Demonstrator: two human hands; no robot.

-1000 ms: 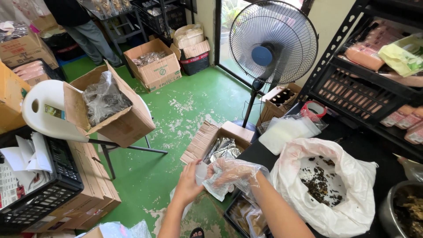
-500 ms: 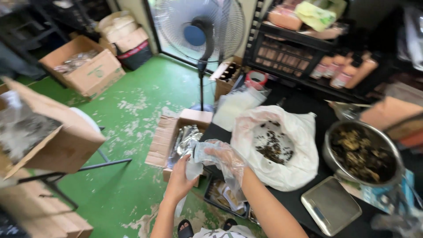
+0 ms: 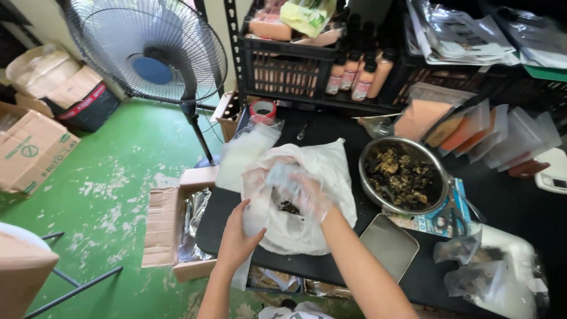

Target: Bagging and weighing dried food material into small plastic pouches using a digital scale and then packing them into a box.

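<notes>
Gripping rim of white plastic bag (image 3: pixel 307 227) on black tabletop (image 3: pixel 331 269): left hand (image 3: pixel 239 239) fingers closed; gloved right hand (image 3: pixel 304 195) inside bag, grasp unclear.

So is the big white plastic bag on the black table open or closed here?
Open. The white plastic bag gapes at the top, dark dried pieces show inside, and the gloved right hand reaches into its mouth.

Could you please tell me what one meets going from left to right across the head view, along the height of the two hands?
Open brown cardboard box lined with silvery foil → bare left hand → white plastic bag holding dark dried bits, with the gloved right hand in it → round steel bowl of dark dried pieces
</notes>
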